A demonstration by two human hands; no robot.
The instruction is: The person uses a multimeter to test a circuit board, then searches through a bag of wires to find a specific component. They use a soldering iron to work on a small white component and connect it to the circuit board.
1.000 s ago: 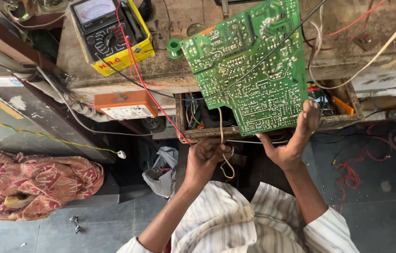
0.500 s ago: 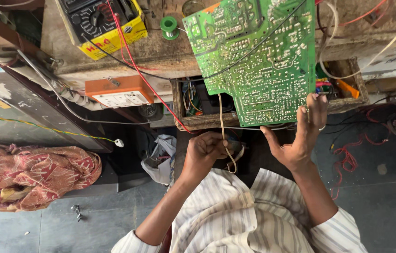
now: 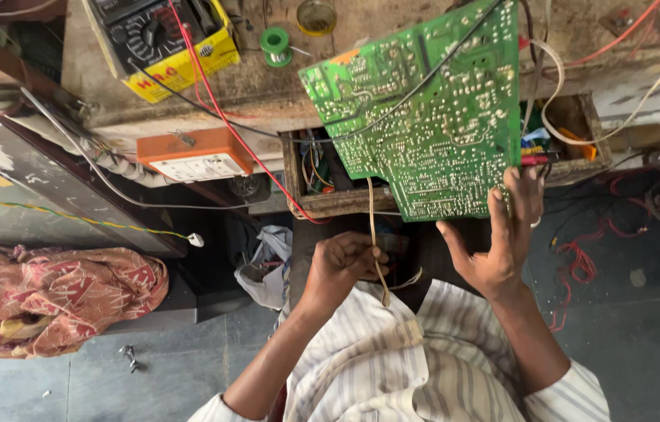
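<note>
The right hand (image 3: 502,234) grips the lower edge of a green circuit board (image 3: 431,109), held upright over the worktop's (image 3: 267,86) front edge. The left hand (image 3: 342,266) pinches a tan wire (image 3: 371,227) hanging from it. Freeing that wire likely calls for a steady board.

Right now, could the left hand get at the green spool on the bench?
Probably not straight away: the left hand is shut on a tan wire, and the green spool lies beyond the open drawer and red lead.

A yellow meter (image 3: 162,39), a green spool (image 3: 274,41) and an orange socket box (image 3: 197,155) sit on the counter (image 3: 267,90); a patterned cloth (image 3: 49,293) lies far left of the hands.
</note>
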